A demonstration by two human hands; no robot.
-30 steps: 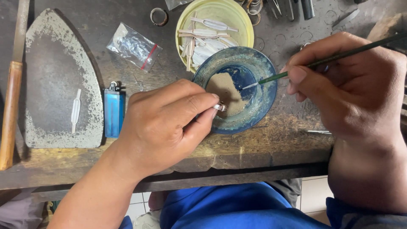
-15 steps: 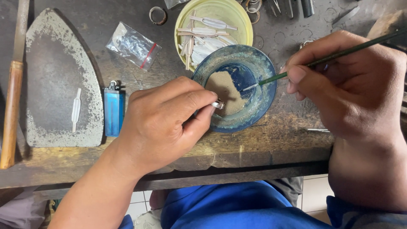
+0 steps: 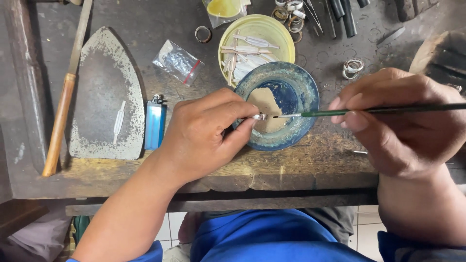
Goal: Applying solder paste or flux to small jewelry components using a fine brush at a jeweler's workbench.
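Fingers of the left hand (image 3: 208,133) pinch a small silver piece (image 3: 258,117) between thumb and forefinger, holding it over the near rim of a blue bowl (image 3: 303,92); the hand is otherwise curled shut. Facing it, the right hand (image 3: 403,121) is closed in a pen grip on a thin green-handled brush (image 3: 369,111), whose tip touches the silver piece. Inside the bowl lies a tan patch of paste. Touching the bowl on its far side sits a yellow dish (image 3: 281,36) holding pale metal strips. Toward the workbench's left edge lie a blue lighter (image 3: 155,127), a flat iron-shaped plate (image 3: 97,97) with one pale strip on it, and a wooden-handled tool (image 3: 60,119). A small plastic bag (image 3: 178,62) lies between plate and dish. Wire rings (image 3: 353,67) sit near the far right.
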